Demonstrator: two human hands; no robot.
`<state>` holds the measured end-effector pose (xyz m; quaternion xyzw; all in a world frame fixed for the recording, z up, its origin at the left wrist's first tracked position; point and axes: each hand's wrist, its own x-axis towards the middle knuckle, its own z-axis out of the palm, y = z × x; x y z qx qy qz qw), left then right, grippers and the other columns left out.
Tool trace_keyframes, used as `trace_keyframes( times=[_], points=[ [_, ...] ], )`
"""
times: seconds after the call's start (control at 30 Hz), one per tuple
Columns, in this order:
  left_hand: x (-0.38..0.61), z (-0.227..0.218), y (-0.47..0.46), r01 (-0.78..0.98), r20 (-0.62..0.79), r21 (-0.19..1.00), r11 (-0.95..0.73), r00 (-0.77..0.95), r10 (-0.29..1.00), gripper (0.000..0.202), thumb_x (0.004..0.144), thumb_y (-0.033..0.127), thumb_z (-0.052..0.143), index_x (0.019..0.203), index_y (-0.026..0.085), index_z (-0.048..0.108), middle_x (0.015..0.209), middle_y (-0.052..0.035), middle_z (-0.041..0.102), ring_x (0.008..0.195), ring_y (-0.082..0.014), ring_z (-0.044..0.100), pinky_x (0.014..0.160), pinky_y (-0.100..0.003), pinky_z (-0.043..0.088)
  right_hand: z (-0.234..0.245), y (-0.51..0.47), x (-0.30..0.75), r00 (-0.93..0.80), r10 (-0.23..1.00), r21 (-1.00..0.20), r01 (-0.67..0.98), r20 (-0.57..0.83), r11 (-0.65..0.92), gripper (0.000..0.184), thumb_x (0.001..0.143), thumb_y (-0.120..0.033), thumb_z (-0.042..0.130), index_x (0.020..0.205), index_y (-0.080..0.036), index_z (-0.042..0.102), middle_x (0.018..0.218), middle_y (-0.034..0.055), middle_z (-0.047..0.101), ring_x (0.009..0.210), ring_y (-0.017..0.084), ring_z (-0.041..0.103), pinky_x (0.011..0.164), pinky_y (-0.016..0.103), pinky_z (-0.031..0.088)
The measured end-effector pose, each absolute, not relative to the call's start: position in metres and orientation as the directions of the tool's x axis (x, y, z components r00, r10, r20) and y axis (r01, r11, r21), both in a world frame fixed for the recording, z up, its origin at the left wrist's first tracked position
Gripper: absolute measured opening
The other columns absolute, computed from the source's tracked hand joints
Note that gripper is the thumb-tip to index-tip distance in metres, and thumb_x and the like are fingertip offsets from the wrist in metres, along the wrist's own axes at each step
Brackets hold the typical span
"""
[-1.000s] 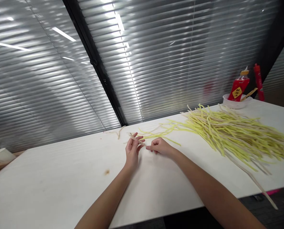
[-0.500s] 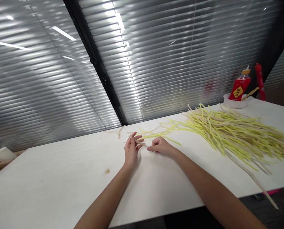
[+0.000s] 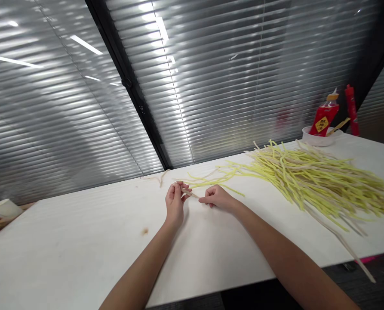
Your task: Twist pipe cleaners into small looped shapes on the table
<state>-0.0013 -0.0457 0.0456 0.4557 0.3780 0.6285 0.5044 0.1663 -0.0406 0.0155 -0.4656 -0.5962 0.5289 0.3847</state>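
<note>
A beige pipe cleaner (image 3: 192,194) is stretched between my two hands, a little above the white table (image 3: 91,241). My left hand (image 3: 175,199) pinches it near its far left end, the fingers curled in. Closed on the other end, my right hand (image 3: 218,196) has its thumb and forefinger pressed together, and the tip inside is hidden. Just behind the hands lie a few loose yellow pipe cleaners (image 3: 230,173). To the right spreads a big heap of yellow and beige pipe cleaners (image 3: 311,181).
A red-labelled bottle (image 3: 324,117) leans in a white bowl (image 3: 317,140) at the back right, beside a red tube (image 3: 352,110). Short beige pieces (image 3: 161,177) lie near the blinds (image 3: 211,86). One beige pipe cleaner overhangs the front table edge.
My left hand has shifted slightly left and its spread fingers have curled in around the beige pipe cleaner. My right hand has stayed almost in place.
</note>
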Motion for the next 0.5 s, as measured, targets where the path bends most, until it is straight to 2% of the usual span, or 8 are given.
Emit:
trace_keyframes(
  times=[0.27, 0.5],
  points=[
    [-0.0044, 0.0455, -0.0424, -0.434, 0.115, 0.891, -0.132, -0.065, 0.991, 0.027, 0.079, 0.045, 0.056, 0.084, 0.021, 0.046, 0.086, -0.0003, 0.060, 0.079, -0.0150, 0.063, 0.069, -0.031, 0.051, 0.0161, -0.0383, 0.1636, -0.256, 0.967, -0.999, -0.032, -0.014, -0.023, 0.038, 0.065, -0.051, 0.067, 0.062, -0.016, 0.053, 0.058, -0.0016, 0.058, 0.041, 0.006, 0.046, 0.043, 0.019, 0.034],
    [-0.0067, 0.0433, -0.0382, -0.550, 0.041, 0.833, -0.056, -0.040, 0.998, 0.022, 0.080, 0.039, 0.057, 0.083, 0.021, 0.046, 0.091, -0.0013, 0.063, 0.088, -0.0165, 0.064, 0.076, -0.033, 0.051, 0.0160, -0.0371, 0.1670, -0.292, 0.955, -0.985, -0.144, -0.048, -0.094, 0.038, 0.067, -0.051, 0.067, 0.071, -0.015, 0.059, 0.066, 0.0003, 0.060, 0.045, 0.005, 0.047, 0.045, 0.020, 0.040]
  ],
)
